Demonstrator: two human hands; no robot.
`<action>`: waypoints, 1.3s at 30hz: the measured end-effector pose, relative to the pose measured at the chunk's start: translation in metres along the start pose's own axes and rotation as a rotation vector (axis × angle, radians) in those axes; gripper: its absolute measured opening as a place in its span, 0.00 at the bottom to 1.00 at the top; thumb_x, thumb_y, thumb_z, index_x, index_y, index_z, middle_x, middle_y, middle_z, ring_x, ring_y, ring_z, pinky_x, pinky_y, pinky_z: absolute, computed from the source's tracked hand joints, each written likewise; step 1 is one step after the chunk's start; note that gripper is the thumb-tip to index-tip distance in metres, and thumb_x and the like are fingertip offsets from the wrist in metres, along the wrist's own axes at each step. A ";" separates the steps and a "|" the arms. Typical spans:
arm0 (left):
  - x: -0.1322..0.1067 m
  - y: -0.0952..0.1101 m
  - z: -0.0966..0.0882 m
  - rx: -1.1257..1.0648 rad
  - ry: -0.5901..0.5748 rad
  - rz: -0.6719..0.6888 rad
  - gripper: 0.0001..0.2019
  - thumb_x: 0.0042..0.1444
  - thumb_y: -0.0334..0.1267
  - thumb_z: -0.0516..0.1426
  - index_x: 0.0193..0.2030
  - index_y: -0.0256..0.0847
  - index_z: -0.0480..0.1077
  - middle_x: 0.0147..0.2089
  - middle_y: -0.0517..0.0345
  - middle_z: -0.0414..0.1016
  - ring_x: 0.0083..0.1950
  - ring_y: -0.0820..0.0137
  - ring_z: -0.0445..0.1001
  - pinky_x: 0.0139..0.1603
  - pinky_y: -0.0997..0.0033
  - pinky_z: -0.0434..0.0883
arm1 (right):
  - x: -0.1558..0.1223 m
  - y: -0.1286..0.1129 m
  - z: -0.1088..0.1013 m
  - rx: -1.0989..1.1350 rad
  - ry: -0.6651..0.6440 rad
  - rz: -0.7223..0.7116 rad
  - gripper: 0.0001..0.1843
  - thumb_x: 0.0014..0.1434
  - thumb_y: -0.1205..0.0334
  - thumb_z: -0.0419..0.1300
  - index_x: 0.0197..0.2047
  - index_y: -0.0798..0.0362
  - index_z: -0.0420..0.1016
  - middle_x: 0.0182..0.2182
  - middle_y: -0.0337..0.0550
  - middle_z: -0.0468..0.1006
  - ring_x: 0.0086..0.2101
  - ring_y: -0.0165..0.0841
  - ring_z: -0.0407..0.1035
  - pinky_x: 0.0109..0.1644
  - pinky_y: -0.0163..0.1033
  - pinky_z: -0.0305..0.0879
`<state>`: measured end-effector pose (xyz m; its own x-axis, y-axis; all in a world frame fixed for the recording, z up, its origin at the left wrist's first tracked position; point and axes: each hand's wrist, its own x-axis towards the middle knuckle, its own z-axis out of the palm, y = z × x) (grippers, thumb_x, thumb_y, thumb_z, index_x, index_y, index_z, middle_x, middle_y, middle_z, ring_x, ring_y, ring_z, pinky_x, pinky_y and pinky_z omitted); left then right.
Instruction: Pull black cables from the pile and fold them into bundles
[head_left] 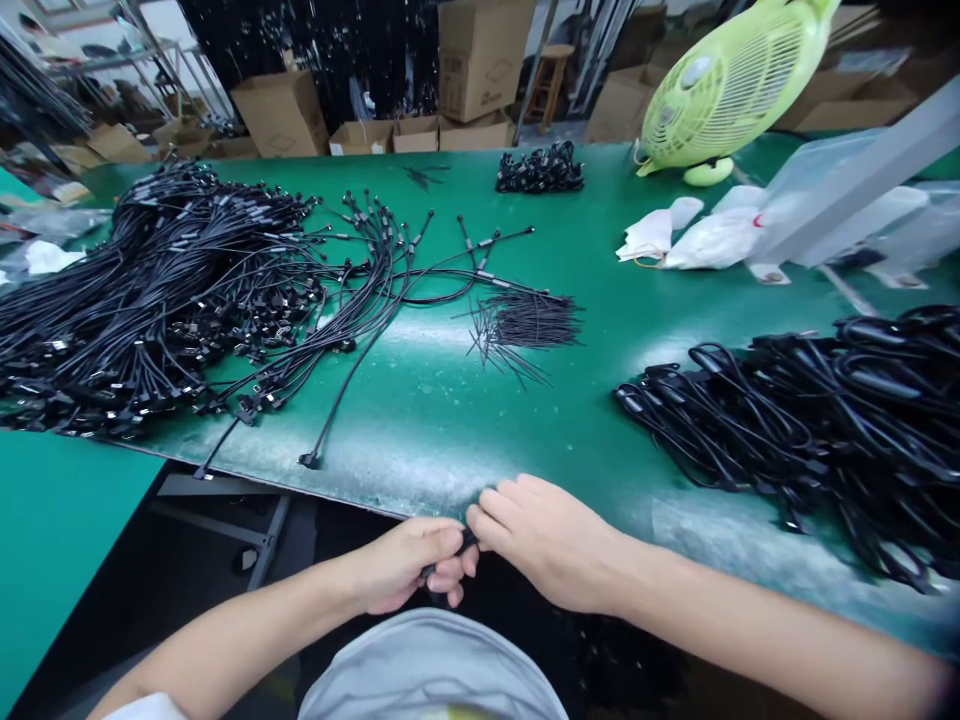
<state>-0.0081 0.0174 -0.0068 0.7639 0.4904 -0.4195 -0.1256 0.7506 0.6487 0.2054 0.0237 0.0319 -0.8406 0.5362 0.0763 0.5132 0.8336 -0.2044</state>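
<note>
Pinching a thin black wire (466,541) at 6 o'clock by the table edge (352,492), your left hand (405,575) and right hand (544,540) both pressed on it; it seemed a tying step, asking steady tension.

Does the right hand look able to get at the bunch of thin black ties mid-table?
Probably yes: only bare green table lies between the right hand and the ties, though its fingers pinch something black.

Bright, even overhead light. Soft white glare patches on the green desk (450,400), centre and near edge. Shadows faint. Wide-angle bending at frame edges; right corner smeared, background slightly soft.
</note>
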 end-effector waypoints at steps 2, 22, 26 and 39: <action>0.001 0.003 -0.002 0.069 0.107 0.104 0.22 0.54 0.56 0.61 0.30 0.34 0.68 0.19 0.70 0.52 0.21 0.80 0.50 0.30 0.73 0.64 | 0.009 0.020 -0.009 0.169 0.011 0.104 0.10 0.67 0.64 0.49 0.42 0.53 0.72 0.35 0.43 0.73 0.34 0.33 0.64 0.36 0.38 0.55; -0.005 0.035 0.001 -0.179 0.332 0.541 0.17 0.59 0.47 0.60 0.46 0.35 0.69 0.23 0.71 0.51 0.21 0.82 0.48 0.29 0.76 0.62 | 0.051 0.063 -0.015 0.333 0.290 0.806 0.11 0.63 0.57 0.50 0.37 0.53 0.69 0.30 0.45 0.75 0.29 0.33 0.69 0.34 0.36 0.61; -0.007 0.028 0.004 -0.114 0.237 0.545 0.21 0.60 0.48 0.58 0.54 0.36 0.67 0.24 0.71 0.51 0.22 0.82 0.48 0.30 0.75 0.63 | 0.047 -0.006 0.014 0.922 0.142 0.643 0.12 0.62 0.52 0.52 0.35 0.52 0.66 0.24 0.35 0.70 0.23 0.28 0.66 0.29 0.33 0.62; -0.021 0.009 -0.011 0.936 0.540 0.530 0.10 0.61 0.34 0.50 0.38 0.40 0.73 0.32 0.57 0.71 0.37 0.68 0.70 0.42 0.68 0.66 | 0.048 -0.031 -0.005 -0.358 0.223 -0.220 0.18 0.65 0.74 0.46 0.48 0.56 0.74 0.49 0.51 0.75 0.49 0.38 0.66 0.51 0.44 0.60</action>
<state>-0.0322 0.0190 0.0011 0.3645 0.9308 -0.0276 0.3352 -0.1036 0.9364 0.1498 0.0240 0.0467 -0.8983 0.3250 0.2956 0.3879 0.9027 0.1863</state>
